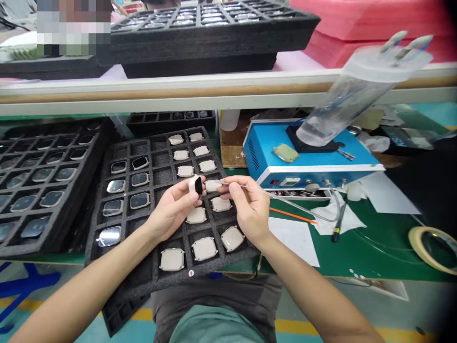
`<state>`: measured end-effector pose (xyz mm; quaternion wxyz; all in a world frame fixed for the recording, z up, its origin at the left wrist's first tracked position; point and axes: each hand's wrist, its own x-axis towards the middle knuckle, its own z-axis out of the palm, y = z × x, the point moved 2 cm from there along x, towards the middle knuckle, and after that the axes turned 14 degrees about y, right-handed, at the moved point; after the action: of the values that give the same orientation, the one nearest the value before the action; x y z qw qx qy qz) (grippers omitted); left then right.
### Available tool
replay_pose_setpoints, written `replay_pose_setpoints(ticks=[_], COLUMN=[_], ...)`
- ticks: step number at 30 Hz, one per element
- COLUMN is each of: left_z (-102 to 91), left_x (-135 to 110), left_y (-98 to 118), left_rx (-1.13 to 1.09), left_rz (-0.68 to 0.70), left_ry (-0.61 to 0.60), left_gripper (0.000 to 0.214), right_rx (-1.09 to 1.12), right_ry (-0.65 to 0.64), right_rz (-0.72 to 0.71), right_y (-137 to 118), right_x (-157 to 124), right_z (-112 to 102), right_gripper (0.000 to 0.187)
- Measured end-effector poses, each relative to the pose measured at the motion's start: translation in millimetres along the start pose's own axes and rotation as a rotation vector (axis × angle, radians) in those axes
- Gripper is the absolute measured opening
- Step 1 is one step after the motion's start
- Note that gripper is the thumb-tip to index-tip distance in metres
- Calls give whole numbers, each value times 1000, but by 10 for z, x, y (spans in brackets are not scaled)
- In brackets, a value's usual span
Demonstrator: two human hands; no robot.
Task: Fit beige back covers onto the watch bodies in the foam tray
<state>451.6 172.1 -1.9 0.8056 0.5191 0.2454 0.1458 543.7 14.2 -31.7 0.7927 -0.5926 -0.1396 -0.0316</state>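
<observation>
My left hand (174,207) is closed around a small watch case (195,186) with a cream frame and a black glass face, held tilted on its side. My right hand (250,202) pinches a thin pale rod-like tool (240,185), its tip pointing left toward the watch case; I cannot tell whether the tip touches anything. Both hands hover over a black foam tray (139,281) with square compartments. Cream watch cases (204,248) lie face down on its right side, and watch cases with dark glass (140,200) lie face up on its left.
Another black foam tray (53,238) of watches stands at the left. A blue control box (257,157) carries a clear cylinder (342,105) and a pale green piece (285,153). An orange stick (293,215), a black pen (339,224) and a tape roll (419,238) lie right. Overhead runs a shelf (214,102).
</observation>
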Motion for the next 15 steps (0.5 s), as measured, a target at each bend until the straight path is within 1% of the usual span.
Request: replay_pose_setpoints(ticks=[3,5,9,13,15], left_z=[-7,-4,9,26,26], left_x=[1,1,-6,-17,-15], left_y=[3,11,25,25,18], left_rx=[-1,20,79,45,12], left_rz=[-49,-47,-20,-41,-63], left_ry=[-28,-40,-71,-118,-127], left_gripper=[39,35,42,36,32], right_rx=[-2,-6,3,5,-14], right_ry=[2,0,-15,4,-9], right_rz=[-5,-11,-18,-24,-18], right_y=[2,3,0,-20,-27], right_x=[3,10,23,27,21], right_z=[-4,-5,3,-10,-30], right_gripper=[27,27,27,26,26])
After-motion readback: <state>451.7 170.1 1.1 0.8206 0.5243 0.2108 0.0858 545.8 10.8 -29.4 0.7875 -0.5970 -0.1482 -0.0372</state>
